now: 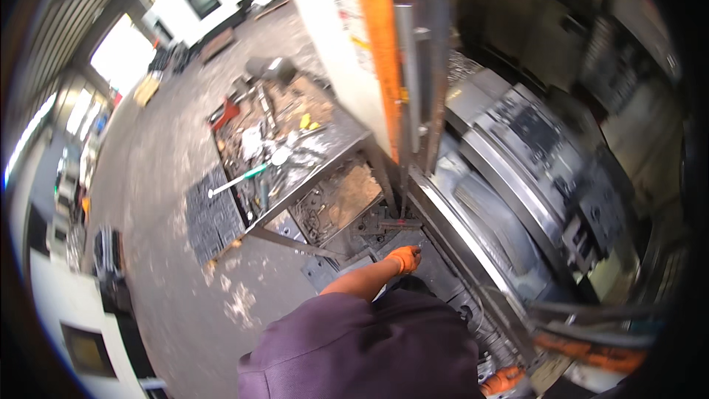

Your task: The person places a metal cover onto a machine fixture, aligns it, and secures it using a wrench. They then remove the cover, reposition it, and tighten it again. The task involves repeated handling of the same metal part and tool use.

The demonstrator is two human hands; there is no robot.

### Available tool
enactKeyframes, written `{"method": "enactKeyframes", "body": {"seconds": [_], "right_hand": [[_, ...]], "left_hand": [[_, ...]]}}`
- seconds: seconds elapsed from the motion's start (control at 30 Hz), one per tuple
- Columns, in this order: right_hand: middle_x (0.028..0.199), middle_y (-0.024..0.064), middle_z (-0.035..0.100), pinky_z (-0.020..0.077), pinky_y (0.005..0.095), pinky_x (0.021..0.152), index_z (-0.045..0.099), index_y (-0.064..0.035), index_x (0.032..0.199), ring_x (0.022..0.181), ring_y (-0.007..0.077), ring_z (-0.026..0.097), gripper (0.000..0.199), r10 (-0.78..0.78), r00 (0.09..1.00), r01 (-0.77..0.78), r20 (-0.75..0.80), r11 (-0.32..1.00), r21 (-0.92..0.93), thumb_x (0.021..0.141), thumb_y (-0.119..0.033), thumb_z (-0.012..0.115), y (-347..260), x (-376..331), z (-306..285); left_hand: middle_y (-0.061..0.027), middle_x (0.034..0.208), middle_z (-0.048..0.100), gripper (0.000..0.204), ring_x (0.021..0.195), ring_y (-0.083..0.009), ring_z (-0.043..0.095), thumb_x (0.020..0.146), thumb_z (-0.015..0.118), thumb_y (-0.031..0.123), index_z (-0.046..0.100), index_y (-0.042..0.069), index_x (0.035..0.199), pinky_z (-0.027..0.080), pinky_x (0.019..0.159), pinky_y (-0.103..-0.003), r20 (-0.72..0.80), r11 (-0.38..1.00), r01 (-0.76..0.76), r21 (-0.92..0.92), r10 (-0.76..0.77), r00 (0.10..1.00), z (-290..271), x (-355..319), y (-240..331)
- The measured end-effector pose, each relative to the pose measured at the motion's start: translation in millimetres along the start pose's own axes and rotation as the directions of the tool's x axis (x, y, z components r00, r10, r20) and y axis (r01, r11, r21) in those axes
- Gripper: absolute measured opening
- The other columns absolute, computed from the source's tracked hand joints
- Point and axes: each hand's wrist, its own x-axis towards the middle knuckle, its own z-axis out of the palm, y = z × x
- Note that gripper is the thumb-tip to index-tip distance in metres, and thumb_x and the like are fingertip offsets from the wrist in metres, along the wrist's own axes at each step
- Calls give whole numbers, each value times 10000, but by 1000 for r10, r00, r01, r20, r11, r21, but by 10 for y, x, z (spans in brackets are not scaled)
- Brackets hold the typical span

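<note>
My left hand [405, 258], in an orange glove, hangs in front of my body, above dark metal plates [436, 270] on the floor. Its fingers look curled closed; whether something small is in them does not show. Lower down, by the machine's near edge, is my right hand [504, 381], also in an orange glove. Small shiny metal parts [484, 366] lie close to it. Its fingers are blurred and partly cut off by the picture's lower edge. My purple shirt hides much of the space between the hands.
To the right stands a large open machine with a heavy round metal chuck [509, 177] behind a metal sill [461, 233]. A steel workbench [347, 129] carries tools, rags and a green-and-white stick [247, 177]. A black slatted mat [210, 214] lies beside it.
</note>
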Motion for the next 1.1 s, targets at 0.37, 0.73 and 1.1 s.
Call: {"method": "enactKeyframes", "body": {"seconds": [0.37,0.73,1.1], "right_hand": [[1296,205,664,447,378,1081,591,74,1341,1229,295,614,442,-507,566,198,650,849,490,1014,-224,602,-3181,612,1981],[1320,211,651,445,379,1085,594,87,1329,1246,298,605,452,-547,333,340,768,830,443,1009,-233,580,-4628,-25,2017],[1332,217,649,429,403,1115,621,65,1312,1276,327,591,434,-723,272,402,635,685,608,1016,-253,608,-5587,-194,2041]], "left_hand": [[-247,1107,699,330,1010,-450,666,951,627,122,642,34,1269,540,887,-469,-842,886,-455,-92,175,511,-2611,-1057,37],[-203,1439,519,436,1355,-447,433,895,678,405,698,108,1214,347,1119,-571,-910,779,626,-44,-290,297,-4377,-683,-1250],[-159,1335,641,162,1363,-402,456,809,788,195,764,103,941,276,1175,-519,-976,972,108,-211,-216,36,-4324,-523,-1251]]}}
